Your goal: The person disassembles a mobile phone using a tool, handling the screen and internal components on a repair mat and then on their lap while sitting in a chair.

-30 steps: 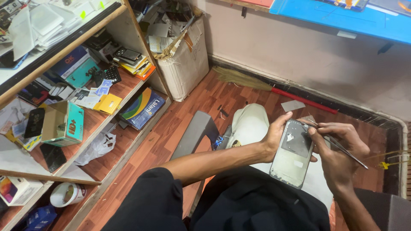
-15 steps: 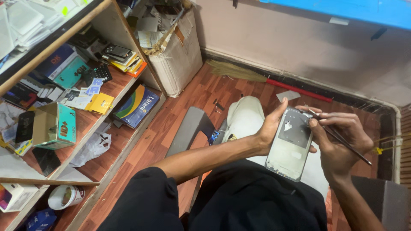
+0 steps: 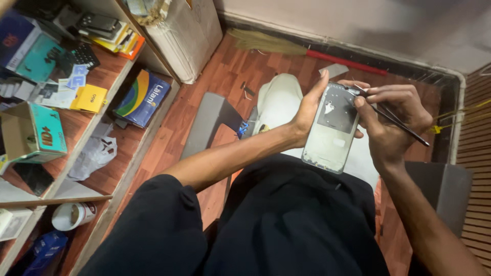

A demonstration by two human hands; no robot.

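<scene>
Two hands (image 3: pixel 309 110) on phone frame (image 3: pixel 332 130)

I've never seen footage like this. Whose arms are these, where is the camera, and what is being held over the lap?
There is no machine here: these are a person's own two bare arms, filmed by a camera worn on their head that looks down at their lap and the wooden floor.

The left hand grips a pale, flat phone frame by its edge, its inside facing up. The right hand holds thin dark tweezers, with the tip at the frame's upper right corner.

Beside the knees lie a grey stool and a white bag-like thing. A broom with a red handle runs along the wall. To the left stand wooden shelves crowded with boxes, a calculator and cards; a white cup lies low down.
</scene>
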